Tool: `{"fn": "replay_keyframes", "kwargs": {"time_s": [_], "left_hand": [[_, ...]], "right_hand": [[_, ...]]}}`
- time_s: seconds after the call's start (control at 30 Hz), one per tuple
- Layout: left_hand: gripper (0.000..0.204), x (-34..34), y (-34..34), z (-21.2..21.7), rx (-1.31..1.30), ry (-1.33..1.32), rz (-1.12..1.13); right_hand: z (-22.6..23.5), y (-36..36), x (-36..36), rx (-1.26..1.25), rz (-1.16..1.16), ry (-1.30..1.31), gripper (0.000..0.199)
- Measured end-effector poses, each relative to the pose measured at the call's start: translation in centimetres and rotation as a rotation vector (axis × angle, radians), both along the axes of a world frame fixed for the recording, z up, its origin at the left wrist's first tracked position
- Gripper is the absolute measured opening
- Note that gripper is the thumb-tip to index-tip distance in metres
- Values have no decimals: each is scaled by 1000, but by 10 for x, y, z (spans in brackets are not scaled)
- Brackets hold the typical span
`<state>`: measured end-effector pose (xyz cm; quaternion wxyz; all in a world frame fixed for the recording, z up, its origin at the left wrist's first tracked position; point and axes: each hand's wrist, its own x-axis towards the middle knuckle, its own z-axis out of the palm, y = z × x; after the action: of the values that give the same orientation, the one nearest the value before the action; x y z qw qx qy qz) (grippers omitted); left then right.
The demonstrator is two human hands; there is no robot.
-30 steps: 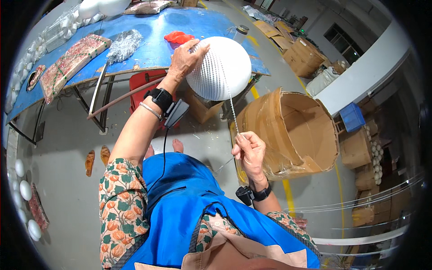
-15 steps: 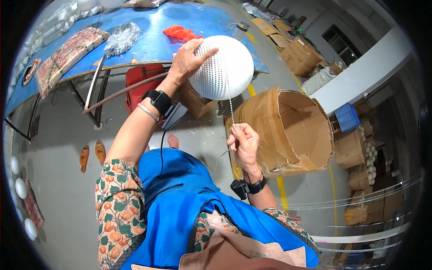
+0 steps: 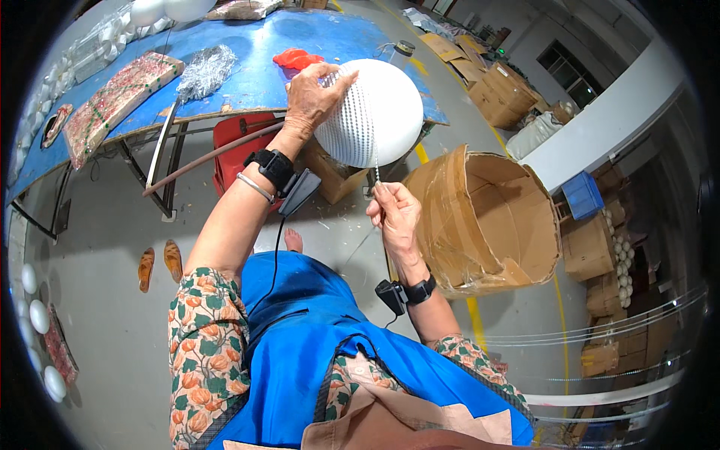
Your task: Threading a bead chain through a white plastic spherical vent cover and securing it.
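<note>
A large white ball (image 3: 397, 112) sits in front of me at the blue table's near right edge. Rows of small silvery beads cover its left part; the right part is bare white. My left hand (image 3: 315, 97) grips the ball's upper left side, fingers over the beaded part. Between the thumb and fingers of my right hand (image 3: 396, 214), just below the ball, the end of a bead string (image 3: 377, 171) is pinched. That string runs taut up to the ball along the edge of the beaded rows. A thin strand trails beneath my right hand.
An open cardboard drum (image 3: 442, 217) stands right of my right hand. On the blue table (image 3: 300, 34) lie red netting (image 3: 296, 58), a silvery bundle (image 3: 206, 73) and a wrapped slab (image 3: 124, 101). A brown rod (image 3: 214, 157) and a red stool (image 3: 240, 142) are by the table's near edge.
My right hand has moved up and slightly left, closer to the ball, and the free length of bead string has shortened. My left hand has shifted slightly left on the ball.
</note>
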<state>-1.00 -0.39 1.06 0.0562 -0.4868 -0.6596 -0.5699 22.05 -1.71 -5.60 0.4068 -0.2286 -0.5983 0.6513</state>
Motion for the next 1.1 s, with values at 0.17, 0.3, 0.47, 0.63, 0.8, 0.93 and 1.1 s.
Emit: {"fn": "replay_keyframes", "kwargs": {"time_s": [0.17,0.3,0.47,0.63,0.8,0.93,1.1], "left_hand": [[67,10,-8,-10,78,-46,-157],[72,5,0,-15,102,166,11],[65,-26,21,-16,93,215,13],[53,-13,9,8,76,-73,14],[51,-14,14,5,11,-137,-11],[54,-19,21,1,-5,-134,7],[57,-18,19,3,1,-96,51]], "right_hand": [[-2,5,-4,34,-21,-2,21],[-3,6,-6,21,-4,16,20],[2,-6,12,57,-29,-47,20],[8,-34,56,42,25,-61,18],[11,-50,69,21,80,-49,15],[16,-49,62,100,140,-64,15],[1,-42,56,21,151,-46,16]]}}
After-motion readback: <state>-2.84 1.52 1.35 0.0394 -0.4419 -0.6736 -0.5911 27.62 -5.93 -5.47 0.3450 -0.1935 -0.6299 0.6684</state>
